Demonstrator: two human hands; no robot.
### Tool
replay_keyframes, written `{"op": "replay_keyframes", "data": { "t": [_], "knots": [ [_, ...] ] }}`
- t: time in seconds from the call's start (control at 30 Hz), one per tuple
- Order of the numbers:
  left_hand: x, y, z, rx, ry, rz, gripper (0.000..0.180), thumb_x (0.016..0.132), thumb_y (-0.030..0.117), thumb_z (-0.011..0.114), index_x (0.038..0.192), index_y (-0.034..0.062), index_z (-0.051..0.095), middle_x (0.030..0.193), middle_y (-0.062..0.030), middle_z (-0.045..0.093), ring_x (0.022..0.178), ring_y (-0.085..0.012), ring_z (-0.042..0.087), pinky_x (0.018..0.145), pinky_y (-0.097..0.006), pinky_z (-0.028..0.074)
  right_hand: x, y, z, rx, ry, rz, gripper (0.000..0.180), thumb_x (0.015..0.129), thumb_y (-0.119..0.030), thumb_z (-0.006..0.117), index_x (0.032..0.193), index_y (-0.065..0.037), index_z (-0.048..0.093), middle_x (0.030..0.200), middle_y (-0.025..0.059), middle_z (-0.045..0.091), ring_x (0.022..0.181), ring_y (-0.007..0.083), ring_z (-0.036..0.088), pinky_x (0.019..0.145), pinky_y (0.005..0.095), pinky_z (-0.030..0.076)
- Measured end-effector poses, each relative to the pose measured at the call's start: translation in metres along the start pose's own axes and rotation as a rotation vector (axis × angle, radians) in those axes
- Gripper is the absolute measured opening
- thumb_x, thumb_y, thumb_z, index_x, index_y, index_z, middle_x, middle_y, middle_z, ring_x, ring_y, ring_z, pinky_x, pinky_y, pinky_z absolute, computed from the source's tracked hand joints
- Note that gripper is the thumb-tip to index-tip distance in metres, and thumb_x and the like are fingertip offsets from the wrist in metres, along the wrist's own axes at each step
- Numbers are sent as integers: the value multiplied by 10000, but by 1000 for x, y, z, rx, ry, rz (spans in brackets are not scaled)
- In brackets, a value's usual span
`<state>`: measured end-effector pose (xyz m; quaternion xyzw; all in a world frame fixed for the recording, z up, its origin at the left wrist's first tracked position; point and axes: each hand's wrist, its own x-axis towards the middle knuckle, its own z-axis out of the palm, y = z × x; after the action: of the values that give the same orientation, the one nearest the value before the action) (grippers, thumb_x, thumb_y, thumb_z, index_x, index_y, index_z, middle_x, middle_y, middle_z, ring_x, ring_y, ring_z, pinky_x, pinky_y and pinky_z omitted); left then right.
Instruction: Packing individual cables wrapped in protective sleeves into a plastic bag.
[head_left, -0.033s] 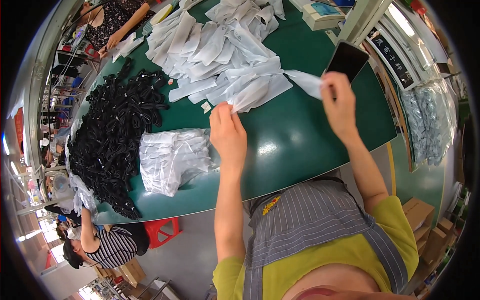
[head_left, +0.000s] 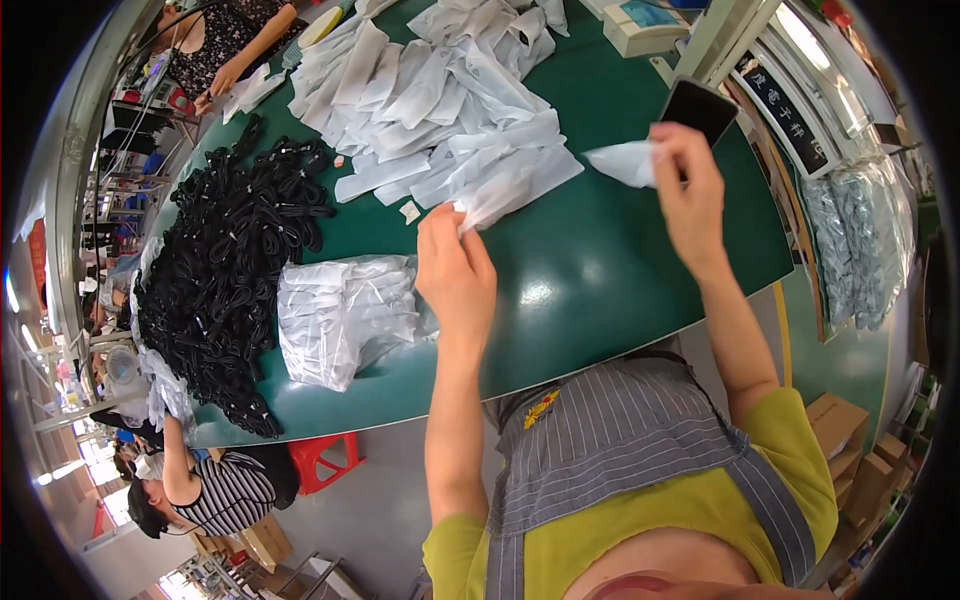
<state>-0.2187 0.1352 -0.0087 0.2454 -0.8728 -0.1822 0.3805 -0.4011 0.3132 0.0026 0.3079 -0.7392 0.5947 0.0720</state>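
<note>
My left hand (head_left: 457, 262) pinches the near end of a frosted white plastic bag (head_left: 503, 188) at the edge of the heap. Over the table to the right, my right hand (head_left: 692, 200) is closed on another small white bag (head_left: 622, 163), which points left toward the heap and stands apart from it. The heap of flat white bags (head_left: 420, 105) spreads over the far middle of the green table (head_left: 570, 290). Left of my left hand lies a clear plastic pack of white bags (head_left: 348, 310). Beyond that pack is a large pile of black coiled cables (head_left: 230, 270).
A black phone (head_left: 700, 108) lies just beyond my right hand. Behind it stand a pale device (head_left: 645, 28) and a metal post. One co-worker (head_left: 215, 60) handles white bags at the far left; another in stripes (head_left: 235, 495) is at the near left, by a red stool (head_left: 328, 462).
My right hand has shifted slightly up and right, drawing its white bag away from the heap. My left hand has hardly moved.
</note>
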Motion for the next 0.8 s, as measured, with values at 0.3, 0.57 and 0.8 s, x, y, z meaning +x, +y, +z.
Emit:
{"op": "replay_keyframes", "data": {
  "t": [0.3,0.57,0.8],
  "knots": [
    [-91,16,-20,-30,-294,-423,122,884,103,590,938,19,520,614,-198,570,551,-415,595,523,-480,460,-38,11,102,-313,-1039,-60,249,913,-275,586,969,-37,537,796,142,620,741,341,615,680,427,482],
    [-120,25,-40,95,-444,227,427,745,87,640,1171,65,639,1225,-134,576,1164,-285,539,1005,-501,372,-30,0,27,-239,-766,-378,266,828,-148,672,1069,-63,598,1132,119,573,1040,310,559,861,429,460],
    [-100,-16,25,-22,-531,385,386,778,75,591,1160,42,631,1269,-133,555,1161,-296,544,980,-434,413,-45,47,36,-362,-719,-490,244,820,-69,625,1064,-59,626,1083,85,584,1007,259,562,857,383,466]
  ]
}}
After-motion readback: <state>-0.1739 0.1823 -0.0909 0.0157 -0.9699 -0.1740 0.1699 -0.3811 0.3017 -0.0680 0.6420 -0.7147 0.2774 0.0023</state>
